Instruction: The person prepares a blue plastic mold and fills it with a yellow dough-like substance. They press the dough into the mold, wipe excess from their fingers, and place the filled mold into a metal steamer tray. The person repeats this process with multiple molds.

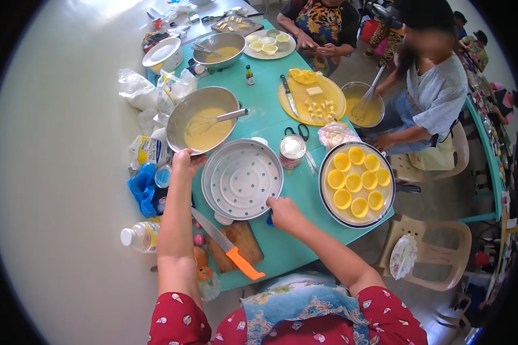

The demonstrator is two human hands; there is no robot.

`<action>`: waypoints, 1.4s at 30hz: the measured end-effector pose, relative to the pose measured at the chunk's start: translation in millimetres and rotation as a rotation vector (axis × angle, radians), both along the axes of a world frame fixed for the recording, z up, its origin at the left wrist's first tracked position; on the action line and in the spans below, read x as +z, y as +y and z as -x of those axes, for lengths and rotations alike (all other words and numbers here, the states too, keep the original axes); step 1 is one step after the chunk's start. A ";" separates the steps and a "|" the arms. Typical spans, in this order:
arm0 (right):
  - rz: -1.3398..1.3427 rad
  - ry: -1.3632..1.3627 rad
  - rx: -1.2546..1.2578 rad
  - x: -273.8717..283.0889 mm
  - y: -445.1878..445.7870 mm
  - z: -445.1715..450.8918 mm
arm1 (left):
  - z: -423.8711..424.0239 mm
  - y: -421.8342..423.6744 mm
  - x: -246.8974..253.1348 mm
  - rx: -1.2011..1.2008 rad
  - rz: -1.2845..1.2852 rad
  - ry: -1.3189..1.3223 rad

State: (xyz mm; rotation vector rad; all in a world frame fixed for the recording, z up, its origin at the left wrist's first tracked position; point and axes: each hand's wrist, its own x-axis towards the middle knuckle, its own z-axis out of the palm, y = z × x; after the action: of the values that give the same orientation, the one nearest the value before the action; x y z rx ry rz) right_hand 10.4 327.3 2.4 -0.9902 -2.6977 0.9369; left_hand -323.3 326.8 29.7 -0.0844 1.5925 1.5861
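My left hand (189, 163) holds the near rim of a steel mixing bowl (178, 125). In the bowl lies yellow batter (211, 137) with a wire whisk (218, 119), its handle resting over the far-right rim. My right hand (287, 213) grips the near-right rim of a round aluminium steamer tray (241, 181) pierced with holes, its fingers partly hidden. The tray has nothing on it and sits beside the bowl. To its right stands an opened tin can (292, 151), next to scissors (311, 160). A round tray (366, 215) bears several yellow moulds (353, 182).
A knife with an orange handle (243, 263) lies across a wooden chopping board (250, 241) close to me. Beyond the can is a yellow board (302, 92) with cut cheese and a knife. A co-worker (435, 86) whisks batter in another bowl (362, 103). A plastic bottle (140, 237) stands left.
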 end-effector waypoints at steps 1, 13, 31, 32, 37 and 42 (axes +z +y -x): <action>0.009 -0.011 -0.002 1.4 -0.3 0.2 | 4.8 2.8 -6.5 -0.003 -0.001 -0.013; 0.065 0.017 -0.013 -3.1 -5.5 -8.2 | 28.4 18.6 -57.3 0.007 -0.038 -0.016; 0.955 0.378 -0.540 -34.4 -31.6 -72.3 | -284.0 -121.7 12.2 -0.607 -0.044 0.784; 0.811 0.402 -0.490 -43.0 -34.6 -71.8 | -294.0 -124.9 2.4 -0.612 -0.011 0.763; 0.488 0.340 -0.440 -44.7 -35.7 -63.9 | -304.7 -128.1 -47.8 -0.618 0.024 0.855; 0.019 0.276 -0.346 -41.5 -26.5 -73.2 | -310.7 -120.7 -44.9 -0.662 0.039 0.841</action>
State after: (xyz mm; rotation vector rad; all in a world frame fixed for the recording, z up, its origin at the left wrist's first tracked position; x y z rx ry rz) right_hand 83.7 300.8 -39.1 -1.1828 -2.2066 0.9494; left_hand -12.6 206.1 -15.2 1.1047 1.9615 1.0872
